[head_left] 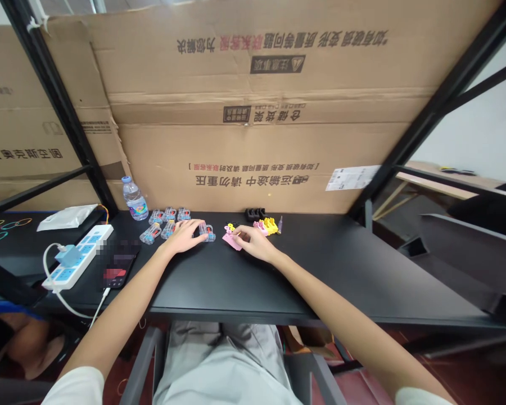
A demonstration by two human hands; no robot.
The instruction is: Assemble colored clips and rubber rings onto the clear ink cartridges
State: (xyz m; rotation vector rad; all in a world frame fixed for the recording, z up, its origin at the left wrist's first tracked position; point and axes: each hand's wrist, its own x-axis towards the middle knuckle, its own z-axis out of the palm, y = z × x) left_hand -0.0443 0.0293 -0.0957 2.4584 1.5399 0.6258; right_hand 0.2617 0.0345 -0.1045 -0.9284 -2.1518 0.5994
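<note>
On the black desk, my left hand has its thumb and forefinger closed about a small clear plastic piece with red and blue parts inside. My right hand pinches a flat pink plastic piece at its right side; the fingertips hide part of it. Small yellow and pink bits lie just behind that piece. Beyond my right hand stand a pink and yellow row of parts and a black row of parts. Several more clear plastic pieces rest behind and left of my left hand.
A water bottle stands at the back left before the cardboard wall. Left of my forearm lie a phone, a power strip with a white cable, and a white packet. A small pointed object sits behind right.
</note>
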